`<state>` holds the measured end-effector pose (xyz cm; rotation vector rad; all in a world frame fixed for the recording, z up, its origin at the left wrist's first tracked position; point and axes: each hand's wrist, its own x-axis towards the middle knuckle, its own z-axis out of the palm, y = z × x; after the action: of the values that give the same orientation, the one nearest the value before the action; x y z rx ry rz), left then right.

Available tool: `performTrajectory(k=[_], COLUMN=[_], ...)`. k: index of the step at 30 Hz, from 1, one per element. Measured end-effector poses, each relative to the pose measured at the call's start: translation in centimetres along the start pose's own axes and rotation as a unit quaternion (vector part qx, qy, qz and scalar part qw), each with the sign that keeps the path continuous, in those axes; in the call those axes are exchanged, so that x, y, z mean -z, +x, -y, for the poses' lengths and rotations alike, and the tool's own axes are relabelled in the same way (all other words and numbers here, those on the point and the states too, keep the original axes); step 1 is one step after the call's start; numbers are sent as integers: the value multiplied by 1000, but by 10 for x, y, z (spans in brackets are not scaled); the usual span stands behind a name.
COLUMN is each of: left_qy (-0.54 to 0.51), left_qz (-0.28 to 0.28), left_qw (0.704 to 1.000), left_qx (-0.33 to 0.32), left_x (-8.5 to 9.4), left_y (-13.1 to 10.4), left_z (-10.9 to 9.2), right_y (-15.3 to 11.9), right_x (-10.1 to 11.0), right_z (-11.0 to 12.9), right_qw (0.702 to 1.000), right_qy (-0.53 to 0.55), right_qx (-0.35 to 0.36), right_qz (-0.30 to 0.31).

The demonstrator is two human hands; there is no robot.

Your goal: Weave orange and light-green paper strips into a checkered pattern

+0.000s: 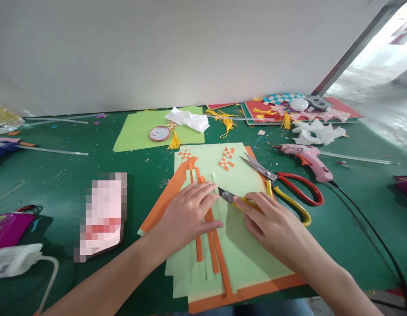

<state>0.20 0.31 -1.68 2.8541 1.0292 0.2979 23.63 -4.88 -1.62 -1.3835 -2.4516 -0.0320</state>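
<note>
My left hand lies flat with fingers spread over orange paper strips and pale green strips. My right hand is wrapped round a yellow craft knife, its blade pointing left near my left fingertips. Beneath both hands are light green paper sheets with orange paper showing around the edges. Small orange-and-white woven pieces rest on the far part of the sheets. To the right of the knife, scissors with red and yellow handles lie partly behind my right hand.
A pink glue gun with a black cord lies at the right. A blurred-out phone and a white charger are on the left. Further back are crumpled tissue, a round tin and yellow tassels. A pale wall rises behind.
</note>
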Motion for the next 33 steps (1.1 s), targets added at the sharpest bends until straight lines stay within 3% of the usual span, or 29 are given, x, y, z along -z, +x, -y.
performTrajectory(k=[8,19,22,27,33], left_qy=[28,64,48,40,47], left_qz=[-23,-73,-59,-43,-33], left_qw=[999,990,993,998,998], left_qx=[-23,-103,-92,-19,-13], left_x=[1,6,6,2,0], left_y=[2,-1,-1,0,-1], left_z=[0,-12,-12,-8,-7], right_y=[3,-15,-20,-20,-16], right_x=[-2,6,6,8,7], right_z=[-1,8,12,13,10], right_qw=[1000,1000,999,999,1000], right_qy=[-19,-12,-5,-7,-12], right_qx=[1,2,4,11,16], right_qz=[-15,27,36,30,19])
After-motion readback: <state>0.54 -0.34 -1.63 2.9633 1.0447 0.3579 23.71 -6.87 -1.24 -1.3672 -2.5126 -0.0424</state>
